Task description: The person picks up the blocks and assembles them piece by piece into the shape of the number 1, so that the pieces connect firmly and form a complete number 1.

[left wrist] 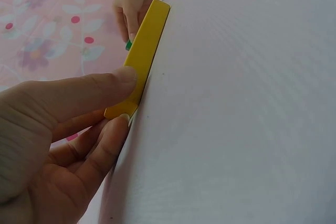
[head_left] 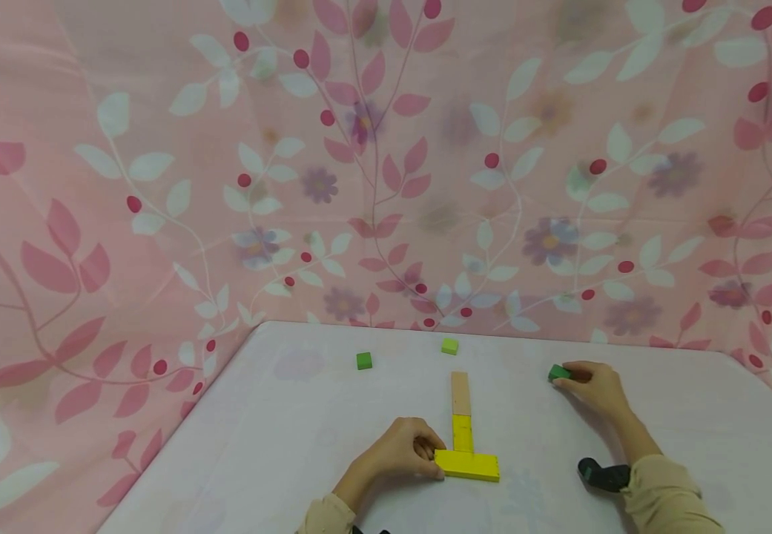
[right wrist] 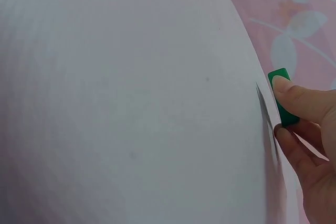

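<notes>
The left hand (head_left: 404, 447) pinches the left end of the long yellow block (head_left: 471, 466). Behind that block and to its right, the right hand (head_left: 597, 387) pinches a green block (head_left: 557, 372). Blocks seem to be getting placed; next needs a steady pinch.

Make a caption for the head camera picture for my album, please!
Left hand pinches the long yellow block, right hand pinches a dark green block, at a pale tabletop.
</notes>
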{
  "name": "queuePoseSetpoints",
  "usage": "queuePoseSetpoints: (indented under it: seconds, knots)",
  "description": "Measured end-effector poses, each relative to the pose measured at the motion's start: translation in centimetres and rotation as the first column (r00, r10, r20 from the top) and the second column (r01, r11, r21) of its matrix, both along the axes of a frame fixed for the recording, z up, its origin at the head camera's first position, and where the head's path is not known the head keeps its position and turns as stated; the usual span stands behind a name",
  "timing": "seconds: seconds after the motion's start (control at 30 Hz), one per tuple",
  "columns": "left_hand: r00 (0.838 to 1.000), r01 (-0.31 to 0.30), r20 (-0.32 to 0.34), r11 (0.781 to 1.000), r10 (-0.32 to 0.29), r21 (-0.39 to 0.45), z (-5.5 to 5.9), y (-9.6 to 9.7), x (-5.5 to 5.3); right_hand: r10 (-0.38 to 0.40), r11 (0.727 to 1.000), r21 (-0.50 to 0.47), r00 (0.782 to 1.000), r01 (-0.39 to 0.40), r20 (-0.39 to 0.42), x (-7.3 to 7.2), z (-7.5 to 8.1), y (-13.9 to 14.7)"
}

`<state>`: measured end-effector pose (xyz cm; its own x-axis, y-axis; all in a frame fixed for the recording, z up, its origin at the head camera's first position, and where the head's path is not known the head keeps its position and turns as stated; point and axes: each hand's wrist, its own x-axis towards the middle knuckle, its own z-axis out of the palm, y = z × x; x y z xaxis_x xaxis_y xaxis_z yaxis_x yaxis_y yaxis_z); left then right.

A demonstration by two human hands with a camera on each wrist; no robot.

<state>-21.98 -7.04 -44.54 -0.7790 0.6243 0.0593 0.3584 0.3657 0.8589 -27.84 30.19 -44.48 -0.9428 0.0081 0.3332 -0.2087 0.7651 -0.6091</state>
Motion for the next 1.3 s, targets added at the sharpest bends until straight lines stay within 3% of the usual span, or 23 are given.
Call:
queuePoseSetpoints:
  seconds: [0.53, 1.3]
  knots:
    - [1.0, -0.002, -0.003, 1.0, 0.002, -0.003, 0.0, 0.0, 0.0, 0.039, 0.999, -0.015, 0.999, -0.04, -0.033, -1.1, -0.4, -1.8]
    - [1.0, 0.002, -0.014, 1.0, -0.003, -0.017, 0.0, 0.0, -0.2, 0.094, 0.994, -0.061, 0.996, -0.094, -0.005, -2.2, -0.5, -4.5]
